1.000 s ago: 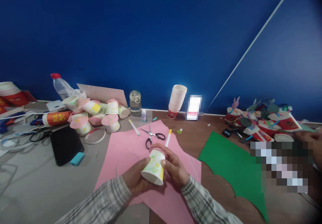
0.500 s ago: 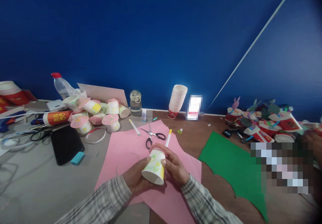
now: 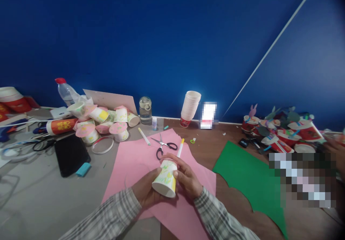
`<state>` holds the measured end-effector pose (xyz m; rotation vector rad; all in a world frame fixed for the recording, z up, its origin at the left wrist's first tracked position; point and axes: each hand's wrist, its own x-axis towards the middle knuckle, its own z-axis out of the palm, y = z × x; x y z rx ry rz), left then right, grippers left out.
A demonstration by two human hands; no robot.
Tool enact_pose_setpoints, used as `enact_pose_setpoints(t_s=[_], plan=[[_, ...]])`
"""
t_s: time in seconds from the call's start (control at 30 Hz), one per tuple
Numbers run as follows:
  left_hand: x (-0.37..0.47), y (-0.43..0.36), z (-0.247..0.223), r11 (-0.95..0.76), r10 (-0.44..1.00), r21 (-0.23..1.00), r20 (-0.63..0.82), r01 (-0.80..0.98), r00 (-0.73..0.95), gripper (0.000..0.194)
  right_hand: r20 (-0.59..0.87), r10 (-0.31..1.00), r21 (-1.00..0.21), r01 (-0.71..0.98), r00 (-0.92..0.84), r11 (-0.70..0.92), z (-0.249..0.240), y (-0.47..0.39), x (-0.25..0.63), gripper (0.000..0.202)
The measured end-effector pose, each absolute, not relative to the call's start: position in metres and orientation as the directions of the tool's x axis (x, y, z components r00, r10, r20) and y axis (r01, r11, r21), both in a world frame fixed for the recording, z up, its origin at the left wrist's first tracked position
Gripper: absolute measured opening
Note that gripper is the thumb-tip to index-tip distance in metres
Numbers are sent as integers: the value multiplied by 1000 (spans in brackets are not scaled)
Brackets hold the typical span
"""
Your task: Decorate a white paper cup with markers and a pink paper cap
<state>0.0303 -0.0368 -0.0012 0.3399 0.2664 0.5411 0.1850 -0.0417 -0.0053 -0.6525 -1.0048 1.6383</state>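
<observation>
A white paper cup with green and yellow drawings is held between both hands, its open rim tilted down toward me. A pink paper piece sits at its base end, partly covered by fingers. My left hand grips the cup from the left, thumb along its side. On the right side, my right hand is closed on the cup, with fingers over the pink piece. Just beyond lie open scissors and a yellow-capped marker, on pink paper sheets.
Several decorated cups with pink tops cluster at the back left, near a black phone. A cup stack stands by the wall. Green paper lies right, near red cup crafts. Another person's hand is at the far right.
Both hands and the cup stay almost exactly where they were. At the far right, the other person's hand has shifted slightly.
</observation>
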Motion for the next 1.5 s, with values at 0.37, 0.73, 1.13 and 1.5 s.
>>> enact_pose_setpoints(t_s=[0.37, 0.73, 1.13, 1.5], plan=[[28, -32, -10, 773, 603, 421, -250, -476, 758, 59, 35, 962, -818, -561, -272, -129, -8, -37, 186, 56], [29, -32, -3, 232, 860, 894, -4, -383, 511, 58, 9, 993, -795, -603, -122, -67, -27, -31, 190, 67], [15, -23, -18, -246, 954, 967, 228, 72, 196, 81, 68, 994, -817, -577, -88, 4, -24, -30, 193, 66], [13, -14, -14, -224, 974, 951, 210, 212, 87, 66, 114, 990, -823, -566, -78, 51, -28, -30, 194, 60]])
